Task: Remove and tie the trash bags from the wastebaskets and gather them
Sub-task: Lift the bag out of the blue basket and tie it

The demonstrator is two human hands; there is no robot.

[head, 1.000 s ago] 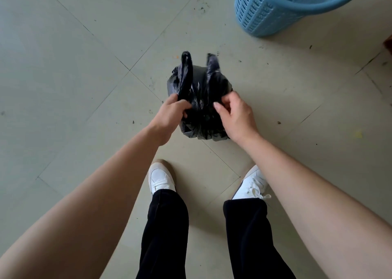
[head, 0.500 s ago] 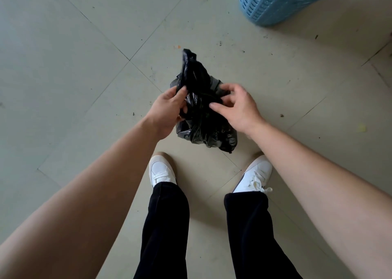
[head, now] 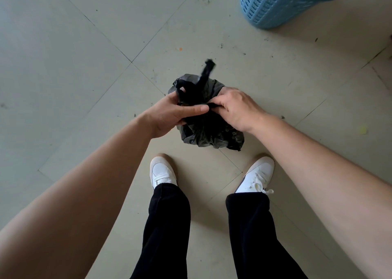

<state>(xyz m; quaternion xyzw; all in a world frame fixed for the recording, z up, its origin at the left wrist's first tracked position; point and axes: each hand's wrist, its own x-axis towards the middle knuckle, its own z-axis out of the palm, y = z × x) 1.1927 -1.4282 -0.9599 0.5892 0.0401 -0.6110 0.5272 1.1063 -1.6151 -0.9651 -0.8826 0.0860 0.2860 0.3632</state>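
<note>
A small black trash bag (head: pixel 209 130) sits in front of my feet over the tiled floor, its body crumpled and full. Both hands meet over its top. My left hand (head: pixel 171 112) grips one twisted handle, thumb stretched across to the right. My right hand (head: pixel 237 107) pinches the other handle strip against the bag's top. One loose black handle end (head: pixel 209 71) sticks up behind the hands. The crossing of the handles is partly hidden by my fingers. A blue perforated wastebasket (head: pixel 275 5) stands at the top right, away from the bag.
My two white shoes (head: pixel 162 170) and black trouser legs stand just behind the bag. The floor is pale green tile (head: pixel 74 56) with dark specks and small scraps of litter near the wastebasket. A yellow scrap (head: pixel 363 129) lies at the right.
My hands have come together over the bag's top, crossing the handles. Two upright handles a second ago have become one loose end sticking up. The wastebasket has slid toward the upper right of the view.
</note>
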